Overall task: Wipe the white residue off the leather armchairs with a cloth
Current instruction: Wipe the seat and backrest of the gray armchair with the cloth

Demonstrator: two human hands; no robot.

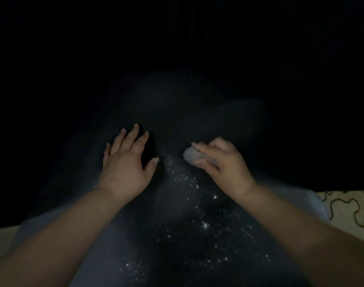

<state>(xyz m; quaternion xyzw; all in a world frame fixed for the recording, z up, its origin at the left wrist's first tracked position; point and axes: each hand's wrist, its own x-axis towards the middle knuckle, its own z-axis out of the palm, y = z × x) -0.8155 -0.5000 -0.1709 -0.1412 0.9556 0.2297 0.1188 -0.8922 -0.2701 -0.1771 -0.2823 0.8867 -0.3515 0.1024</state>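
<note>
Gripping cloth (192,157), right hand (224,162); left hand (126,162) flat on armchair (177,112).

Armchair (177,104) back & sides were lost in dark; cloth (189,155) mostly hidden under right hand (222,162); forearms cut off at btm edge.

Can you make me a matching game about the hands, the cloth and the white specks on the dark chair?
Things:
1. left hand
2. right hand
3. cloth
4. white specks

States:
A. scattered over the dark chair seat, mostly nearer the camera than the hands
B. grey and bunched up, held between fingers and thumb
C. spread flat on the seat, holding nothing
D. fingers curled round the cloth

Pairs: 1-C, 2-D, 3-B, 4-A
</note>
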